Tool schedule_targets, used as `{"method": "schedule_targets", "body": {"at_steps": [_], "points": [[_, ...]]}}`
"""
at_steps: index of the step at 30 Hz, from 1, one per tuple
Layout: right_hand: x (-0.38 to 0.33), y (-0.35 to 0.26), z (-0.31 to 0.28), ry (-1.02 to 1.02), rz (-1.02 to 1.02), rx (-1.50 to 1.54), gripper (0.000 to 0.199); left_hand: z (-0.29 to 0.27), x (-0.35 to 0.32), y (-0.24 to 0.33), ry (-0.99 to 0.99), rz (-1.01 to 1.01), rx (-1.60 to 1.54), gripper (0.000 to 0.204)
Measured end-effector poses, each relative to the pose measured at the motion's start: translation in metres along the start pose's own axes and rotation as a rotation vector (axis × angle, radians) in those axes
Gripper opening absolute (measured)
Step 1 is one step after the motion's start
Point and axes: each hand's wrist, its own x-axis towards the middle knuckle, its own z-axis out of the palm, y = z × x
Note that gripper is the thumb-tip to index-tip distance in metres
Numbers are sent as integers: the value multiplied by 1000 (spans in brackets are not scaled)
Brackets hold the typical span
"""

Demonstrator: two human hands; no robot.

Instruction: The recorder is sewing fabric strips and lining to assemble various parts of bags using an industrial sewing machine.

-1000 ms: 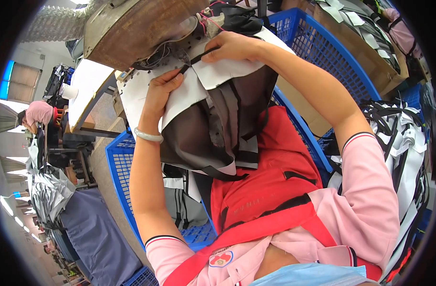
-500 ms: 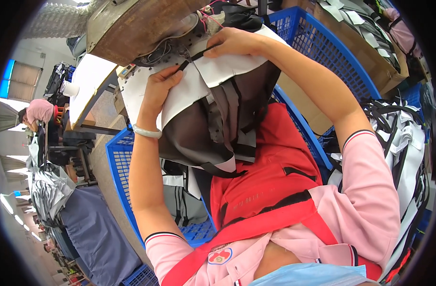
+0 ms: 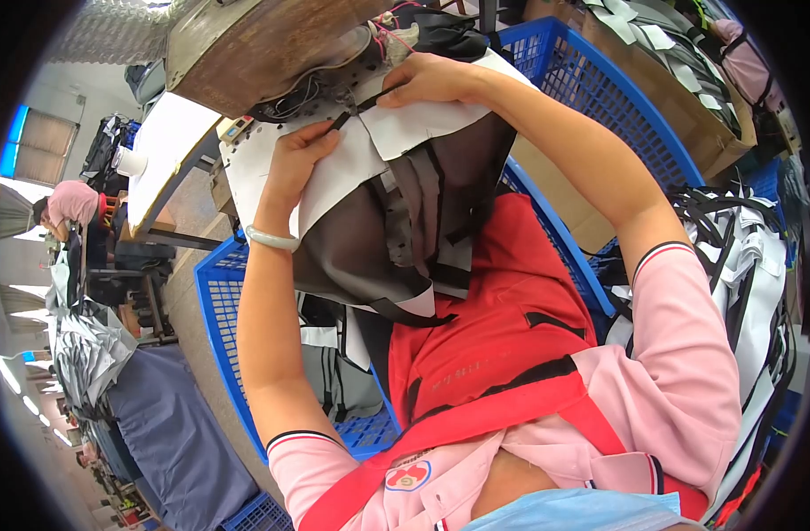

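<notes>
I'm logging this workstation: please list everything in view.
Sewing machine: one, brown, top
Mesh fabric piece: one, dark and white, centre
Narrow strip: apparently one, black, between hands
Plastic baskets: several, blue, left and right
Cardboard box: one, brown, upper right
Strapped pieces: uncountable, white and black, right
Tabletop: one, white, left
Duct: one, silvery, top left
Co-worker: one, pink top, far left
Cover: one, navy, lower left
Apron: one, red, lap
Bangle: one, pale, left wrist
Left hand, right hand: one each, bare, pinching strip
</notes>
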Motion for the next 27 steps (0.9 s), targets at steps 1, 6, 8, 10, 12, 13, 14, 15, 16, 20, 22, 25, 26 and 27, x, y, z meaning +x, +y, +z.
{"method": "schedule_targets", "body": {"at_steps": [1, 6, 8, 10, 12, 13, 14, 15, 16, 20, 22, 25, 26, 27], "points": [[-1, 1, 0, 1, -8, -4, 39, 0, 0, -1, -5, -5, 8, 38], [0, 4, 2, 62, -33, -73, 41, -3, 3, -3, -14, 7, 29, 35], [5, 5, 1, 114, -47, -75, 42, -5, 5, -4, -9, 4, 20, 34], [8, 6, -4, 139, -42, -59, 43, -10, 3, -4, 35, 25, 24, 33], [5, 9, -10, 209, -46, -44, 39, -17, -5, -5, 51, -2, 3, 33], [0, 11, -12, 255, -39, -48, 38, -21, -11, -5, 88, -32, -22, 34], [-7, 13, -12, 234, -57, -44, 38, -24, -17, -4, 50, -31, -61, 33], [-15, 15, -12, 116, -93, -54, 36, -26, -24, -3, 40, -9, -63, 33], [-23, 16, -10, 6, -101, -77, 35, -26, -30, -1, 14, -25, -96, 31], [-67, 13, 4, -155, -127, -204, 34, -13, -58, 7, -62, -35, -17, 30], [-88, 5, 2, -147, -141, -246, 34, -2, -73, 11, -77, -57, 91, 35], [-117, -9, -20, -185, -21, -234, 34, 8, -87, 15, -150, -34, 123, 29], [-126, -14, -29, -137, -39, -216, 33, 12, -90, 15, -164, -38, 107, 24], [-134, -17, -38, -85, -46, -210, 32, 14, -92, 16, -170, -31, 106, 24]]}}
